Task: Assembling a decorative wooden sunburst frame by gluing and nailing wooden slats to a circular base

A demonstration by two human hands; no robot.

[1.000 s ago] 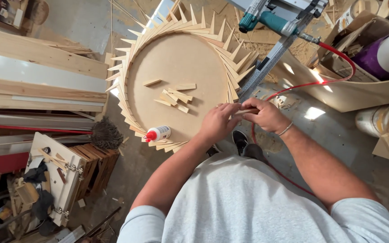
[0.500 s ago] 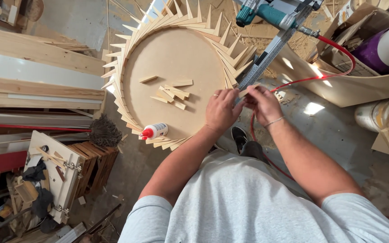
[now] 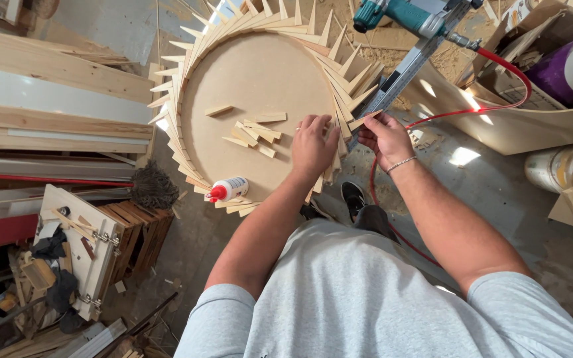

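Observation:
A round wooden disc (image 3: 260,73) lies below me, ringed by several thin wooden wedges standing like sun rays. My left hand (image 3: 313,147) rests flat on the disc's near right edge, fingers spread over the wedges there. My right hand (image 3: 384,136) pinches one loose wooden wedge (image 3: 364,120) just outside the rim and holds it against the ring. A small pile of spare wedges (image 3: 254,132) lies on the middle of the disc. A white glue bottle with a red cap (image 3: 228,190) lies on the disc's near edge.
A teal nail gun (image 3: 402,14) with a red air hose (image 3: 499,99) sits on a metal rail (image 3: 399,76) at the upper right. Long boards (image 3: 54,122) lie at the left, a crate and scraps (image 3: 94,238) at lower left, boxes and a bucket (image 3: 555,169) at the right.
Both hands have moved up and away from my body to the disc's right rim. The left hand now lies flat on the disc, and the right hand holds the wedge at the ring.

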